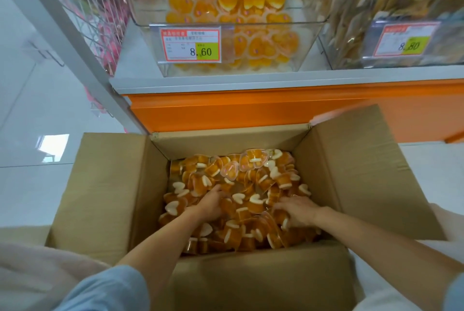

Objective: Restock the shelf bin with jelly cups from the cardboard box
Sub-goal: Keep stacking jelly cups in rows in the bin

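An open cardboard box (105, 192) stands on the floor below me, filled with several orange heart-shaped jelly cups (253, 182). Both my hands are down in the pile. My left hand (209, 204) lies palm down near the box's middle, its fingertips buried among the cups. My right hand (298, 211) digs into the cups further right, fingers curled down into them. Whether either hand grips a cup is hidden. Above, a clear shelf bin (308, 41) holds several of the same orange jelly cups behind a price tag (190, 44) reading 8.60.
The bin sits on a grey shelf (251, 79) with an orange base panel (276, 109) right behind the box. Another clear bin of wrapped snacks (376, 21) stands to the right. A wire rack with pink goods (100, 9) hangs at the left. The box flaps (364, 167) spread outward.
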Demonstrator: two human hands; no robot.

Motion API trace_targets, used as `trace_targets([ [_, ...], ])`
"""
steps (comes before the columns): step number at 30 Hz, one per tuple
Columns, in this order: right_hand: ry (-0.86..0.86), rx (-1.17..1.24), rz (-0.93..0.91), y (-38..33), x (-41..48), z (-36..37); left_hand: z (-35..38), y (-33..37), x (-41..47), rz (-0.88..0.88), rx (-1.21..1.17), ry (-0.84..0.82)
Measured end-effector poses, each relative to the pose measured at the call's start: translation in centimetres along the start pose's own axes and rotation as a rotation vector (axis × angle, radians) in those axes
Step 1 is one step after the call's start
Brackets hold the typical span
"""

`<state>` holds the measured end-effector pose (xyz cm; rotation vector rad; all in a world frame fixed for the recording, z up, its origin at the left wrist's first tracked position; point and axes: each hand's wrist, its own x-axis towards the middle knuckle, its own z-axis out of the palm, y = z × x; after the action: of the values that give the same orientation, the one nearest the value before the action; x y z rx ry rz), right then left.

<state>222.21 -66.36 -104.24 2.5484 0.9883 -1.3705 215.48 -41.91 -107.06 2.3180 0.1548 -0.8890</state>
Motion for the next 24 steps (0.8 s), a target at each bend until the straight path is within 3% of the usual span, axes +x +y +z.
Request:
trace_targets([
  [10, 0.031, 0.257, -0.035, -1.0, -2.5, -5.5, -2.4, 1.4, -3.3, -0.028, -0.172, 0.103],
  [17, 0.092, 0.295, -0.192, -4.6, -8.3, -16.4, -11.4, 8.1, -7.4, 0.218, -0.044, 0.224],
  [21, 0.251, 0.211, -0.265, -6.7, -15.4, -22.9, -18.0, 12.5, -12.9, 0.344, -0.035, 0.315],
  [24, 0.404, 0.281, -0.317, -7.7, -21.0, -26.8, -22.4, 16.1, -18.1, 0.505, -0.139, 0.372],
])
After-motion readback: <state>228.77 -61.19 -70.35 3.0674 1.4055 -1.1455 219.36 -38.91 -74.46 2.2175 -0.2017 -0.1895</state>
